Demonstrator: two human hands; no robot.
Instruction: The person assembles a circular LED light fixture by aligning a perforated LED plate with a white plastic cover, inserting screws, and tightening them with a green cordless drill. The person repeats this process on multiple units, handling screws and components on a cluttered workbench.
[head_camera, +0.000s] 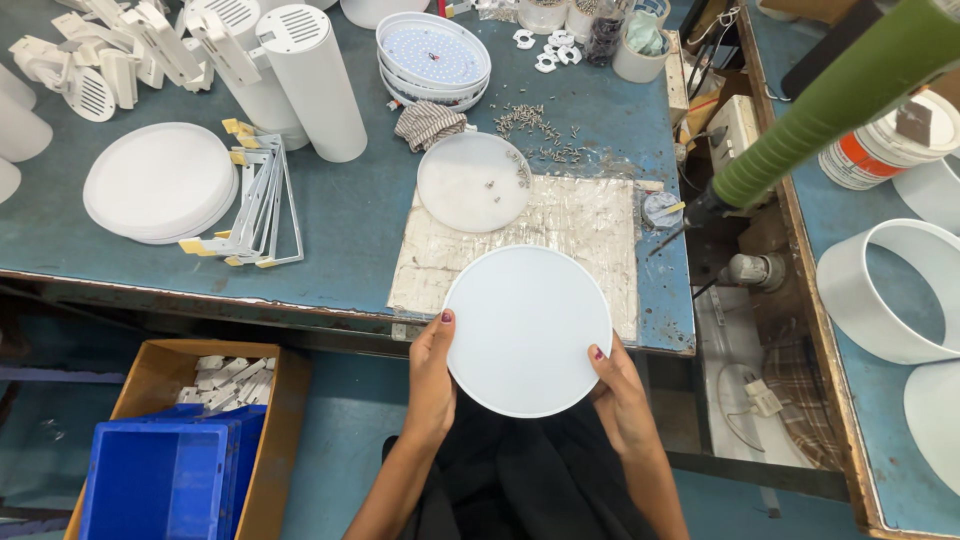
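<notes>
A round white frosted cover disc (527, 330) is held between both hands over the near edge of the blue workbench (350, 210). My left hand (432, 375) grips its left rim, thumb on top. My right hand (620, 390) grips the lower right rim. Just beyond the disc lies a clear round plate (472, 182) with a few screws on it, resting on a worn silvery mat (560, 235).
White round covers (160, 182), metal brackets (255, 195), white cylinder lamp housings (310, 80), stacked lamp trays (432, 60) and loose screws (540, 125) fill the bench. A green-sleeved tool (840, 100) hangs at right. Below left stand a cardboard box (285, 430) and a blue crate (165, 475).
</notes>
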